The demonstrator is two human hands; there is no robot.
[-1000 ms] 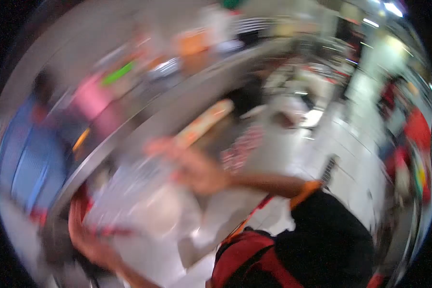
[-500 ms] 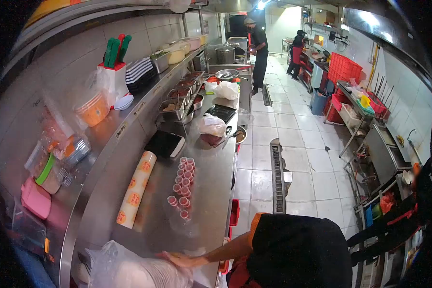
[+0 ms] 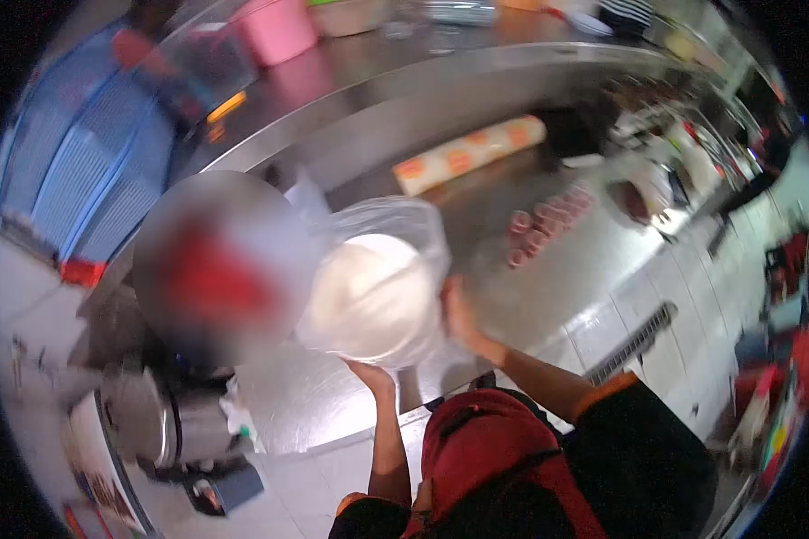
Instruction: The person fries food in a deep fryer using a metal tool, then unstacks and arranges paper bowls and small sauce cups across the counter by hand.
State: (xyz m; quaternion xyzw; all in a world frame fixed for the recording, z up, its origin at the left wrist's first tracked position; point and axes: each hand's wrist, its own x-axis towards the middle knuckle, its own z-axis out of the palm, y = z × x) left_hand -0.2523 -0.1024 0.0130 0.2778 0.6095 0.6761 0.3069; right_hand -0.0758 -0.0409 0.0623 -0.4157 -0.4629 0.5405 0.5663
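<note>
A clear plastic bag (image 3: 427, 225) surrounds a stack of white round containers (image 3: 368, 292), blurred by motion; whether they are bowls or lids I cannot make out. My left hand (image 3: 373, 375) grips its near edge from below, with the fingers hidden under the bag. Against the right side of the bag is my right hand (image 3: 463, 319), smeared by motion and curved around it. Below the bag lies the steel counter (image 3: 306, 404). Beyond it rests a white roll with orange prints (image 3: 472, 154), and small cups with red contents (image 3: 548, 225) stand to the right.
A round blurred patch (image 3: 225, 269) hides the area left of the bag. A pink container (image 3: 279, 31) sits on the back shelf, and a blue slatted crate (image 3: 90, 153) is at far left. A large metal pot (image 3: 139, 413) stands lower left. A floor drain (image 3: 634, 341) runs at right.
The view has swung left and down over the counter. The bagged stack now shows its round face, and both hands are at it; earlier only my right hand was visible beside it.
</note>
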